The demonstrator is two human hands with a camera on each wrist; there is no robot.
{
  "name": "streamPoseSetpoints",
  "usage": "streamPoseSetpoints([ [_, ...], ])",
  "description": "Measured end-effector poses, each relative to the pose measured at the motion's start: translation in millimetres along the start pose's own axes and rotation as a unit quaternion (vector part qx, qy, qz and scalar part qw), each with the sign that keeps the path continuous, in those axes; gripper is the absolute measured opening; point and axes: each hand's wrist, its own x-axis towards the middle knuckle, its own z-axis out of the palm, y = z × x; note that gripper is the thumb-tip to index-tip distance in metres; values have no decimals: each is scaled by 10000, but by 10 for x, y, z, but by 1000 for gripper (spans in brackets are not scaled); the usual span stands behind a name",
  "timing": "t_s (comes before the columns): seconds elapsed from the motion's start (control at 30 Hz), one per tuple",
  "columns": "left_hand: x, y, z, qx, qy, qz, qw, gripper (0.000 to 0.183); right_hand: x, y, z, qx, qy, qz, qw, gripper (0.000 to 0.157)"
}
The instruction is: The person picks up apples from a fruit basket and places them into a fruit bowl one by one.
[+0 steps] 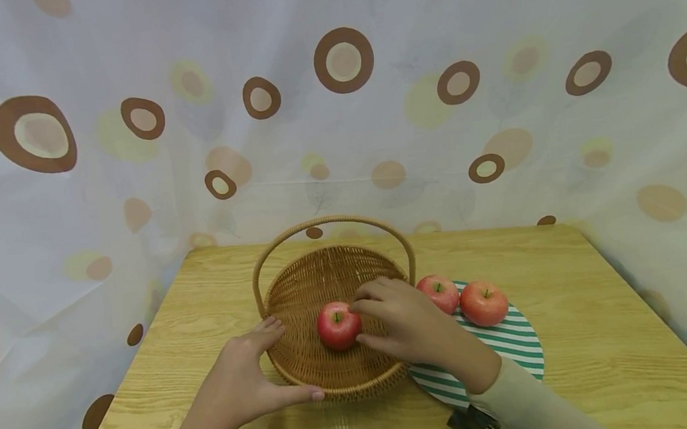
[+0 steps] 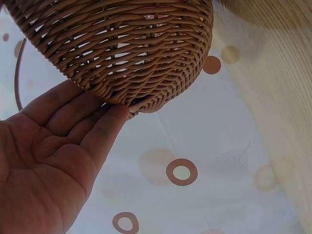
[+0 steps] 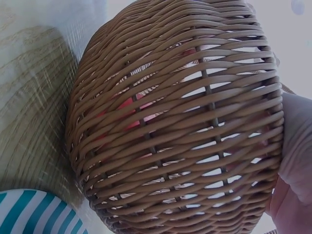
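Note:
A brown wicker basket (image 1: 308, 374) with a tall arched handle stands on the table, and one red apple (image 1: 338, 331) sits inside it. My left hand (image 1: 235, 380) spreads along the basket's left and front side. Its fairly straight fingers touch the wickerwork, as the left wrist view shows, and the thumb lies by the front rim. My right hand (image 1: 398, 319) reaches over the right rim into the basket. Its fingertips and thumb are at the apple's right side, not wrapped around it. In the right wrist view the weave hides most of the apple and the fingertips.
To the basket's right lies a round green-and-white striped mat (image 1: 517, 342), partly under my right forearm. Two more apples, one near the basket (image 1: 438, 293) and another (image 1: 484, 303) to its right, rest there. A patterned curtain (image 1: 288, 144) hangs around the wooden table (image 1: 599, 328).

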Motion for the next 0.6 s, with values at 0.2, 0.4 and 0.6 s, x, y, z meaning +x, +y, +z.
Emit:
streamPoseSetpoints([
  [0.2, 3, 1, -3, 27, -9, -26, 10000, 119, 66, -4, 32, -84, -92, -12, 9999, 36],
  [0.4, -3, 1, -6, -24, -42, -94, 9999, 121, 121, 12, 81, -98, -187, 58, 9998, 37],
  [0.6, 1, -11, -7, -19, -44, -62, 10000, 120, 197, 30, 139, -40, -545, 237, 9982, 34],
])
